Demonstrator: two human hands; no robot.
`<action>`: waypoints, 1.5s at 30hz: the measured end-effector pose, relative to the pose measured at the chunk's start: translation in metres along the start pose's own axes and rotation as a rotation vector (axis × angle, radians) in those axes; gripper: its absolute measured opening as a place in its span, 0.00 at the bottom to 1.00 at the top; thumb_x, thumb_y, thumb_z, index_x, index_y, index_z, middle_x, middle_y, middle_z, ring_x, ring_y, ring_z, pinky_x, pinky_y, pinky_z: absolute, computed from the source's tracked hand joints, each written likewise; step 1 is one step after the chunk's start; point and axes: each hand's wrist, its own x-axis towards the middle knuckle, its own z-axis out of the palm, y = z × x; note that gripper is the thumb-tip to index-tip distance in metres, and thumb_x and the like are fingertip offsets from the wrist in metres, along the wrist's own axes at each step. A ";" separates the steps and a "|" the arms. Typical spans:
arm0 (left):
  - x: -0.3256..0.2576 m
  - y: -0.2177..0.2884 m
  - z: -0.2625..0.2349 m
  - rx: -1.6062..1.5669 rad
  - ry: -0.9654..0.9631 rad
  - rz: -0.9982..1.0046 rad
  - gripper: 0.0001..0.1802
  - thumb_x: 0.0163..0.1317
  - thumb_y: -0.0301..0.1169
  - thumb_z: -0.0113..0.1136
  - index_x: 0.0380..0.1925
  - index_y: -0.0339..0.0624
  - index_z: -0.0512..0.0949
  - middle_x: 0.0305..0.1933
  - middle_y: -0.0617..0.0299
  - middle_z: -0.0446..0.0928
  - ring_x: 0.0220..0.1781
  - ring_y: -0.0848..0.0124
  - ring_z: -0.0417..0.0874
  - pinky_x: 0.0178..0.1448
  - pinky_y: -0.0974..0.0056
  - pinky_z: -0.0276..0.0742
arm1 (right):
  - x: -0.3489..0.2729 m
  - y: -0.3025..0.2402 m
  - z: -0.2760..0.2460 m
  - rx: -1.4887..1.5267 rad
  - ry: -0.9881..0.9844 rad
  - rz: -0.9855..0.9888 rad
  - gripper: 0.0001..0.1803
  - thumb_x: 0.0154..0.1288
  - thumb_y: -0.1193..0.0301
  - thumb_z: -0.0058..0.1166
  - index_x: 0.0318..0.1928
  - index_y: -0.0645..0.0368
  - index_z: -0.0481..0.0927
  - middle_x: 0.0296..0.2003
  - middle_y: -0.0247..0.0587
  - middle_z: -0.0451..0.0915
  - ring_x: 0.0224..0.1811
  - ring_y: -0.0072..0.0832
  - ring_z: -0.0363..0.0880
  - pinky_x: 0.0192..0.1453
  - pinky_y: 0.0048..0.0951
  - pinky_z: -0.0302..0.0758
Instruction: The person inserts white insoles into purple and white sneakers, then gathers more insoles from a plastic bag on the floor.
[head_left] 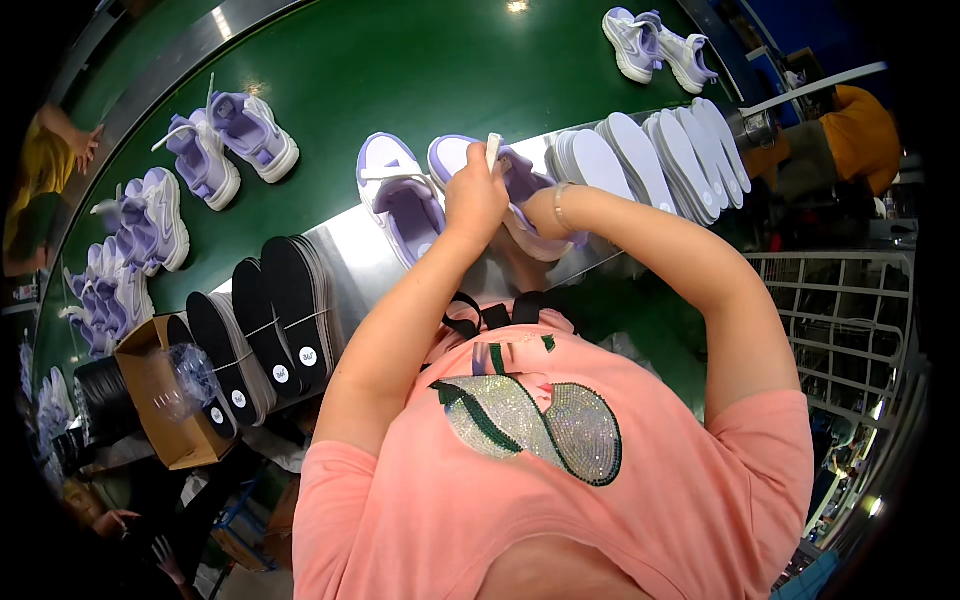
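Observation:
My left hand (476, 200) is closed on the raised white strap (493, 150) of a white and lavender sneaker (452, 152) in front of me. My right hand (545, 212) reaches into that sneaker's opening at the heel end, its fingers hidden inside. Just left of it stands the matching sneaker (392, 190), its strap lying across the top and its lavender inside showing. Both shoes rest on a metal ledge (345, 245) along the green belt's near edge.
White insoles (640, 160) lie in stacks at right; tied bundles of black insoles (298, 310) at left. Beyond them is an open carton (165, 400) holding clear plastic. More sneakers (225, 145) stand on the green belt (330, 80). A wire rack (835, 310) is at right. Other people work at both sides.

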 end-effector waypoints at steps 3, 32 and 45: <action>0.000 -0.004 0.003 0.007 0.006 -0.011 0.13 0.55 0.29 0.48 0.40 0.36 0.62 0.24 0.42 0.74 0.28 0.46 0.76 0.33 0.48 0.70 | -0.034 -0.008 -0.007 -0.090 -0.053 -0.019 0.16 0.51 0.68 0.44 0.40 0.58 0.75 0.34 0.46 0.78 0.41 0.36 0.77 0.49 0.42 0.62; -0.011 0.005 0.003 -0.077 -0.043 -0.050 0.15 0.52 0.24 0.47 0.41 0.35 0.60 0.27 0.39 0.74 0.32 0.44 0.76 0.36 0.50 0.70 | -0.023 0.008 0.029 0.385 0.537 -0.102 0.12 0.51 0.67 0.45 0.32 0.58 0.79 0.31 0.50 0.78 0.37 0.42 0.76 0.45 0.41 0.69; -0.002 0.005 0.017 -0.049 -0.029 -0.003 0.15 0.53 0.25 0.48 0.41 0.36 0.60 0.28 0.41 0.75 0.31 0.45 0.76 0.36 0.50 0.70 | 0.012 0.009 0.020 0.203 0.300 0.132 0.14 0.48 0.67 0.49 0.34 0.61 0.80 0.34 0.50 0.78 0.38 0.38 0.78 0.43 0.33 0.73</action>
